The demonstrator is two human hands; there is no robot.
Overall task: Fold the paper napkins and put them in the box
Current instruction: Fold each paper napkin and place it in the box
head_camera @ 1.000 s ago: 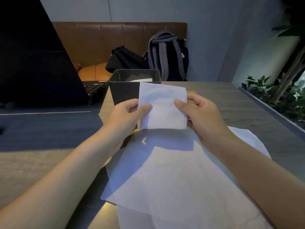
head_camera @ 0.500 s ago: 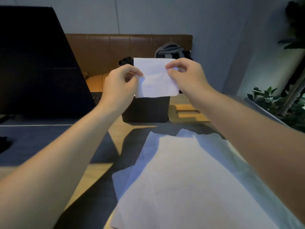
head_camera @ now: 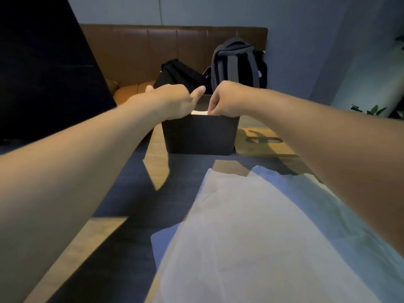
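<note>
Over the dark box [head_camera: 200, 134], the left hand [head_camera: 172, 101] hangs with thumb out and fingers loosely curled, gripping nothing I can see. The right hand [head_camera: 225, 100] pinches the folded napkin [head_camera: 199, 112], sunk inside the box. Unfolded napkins [head_camera: 251, 226] lie on the surface [head_camera: 122, 193] nearer me. No readable writing anywhere.

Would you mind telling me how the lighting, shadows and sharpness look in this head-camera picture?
Head view: dim and bluish, with warm light patches on the table; both forearms cast hard shadows across it; the left hand and right hand over the box look slightly soft; wide-angle stretch enlarges the unfolded napkins nearest the camera.
</note>
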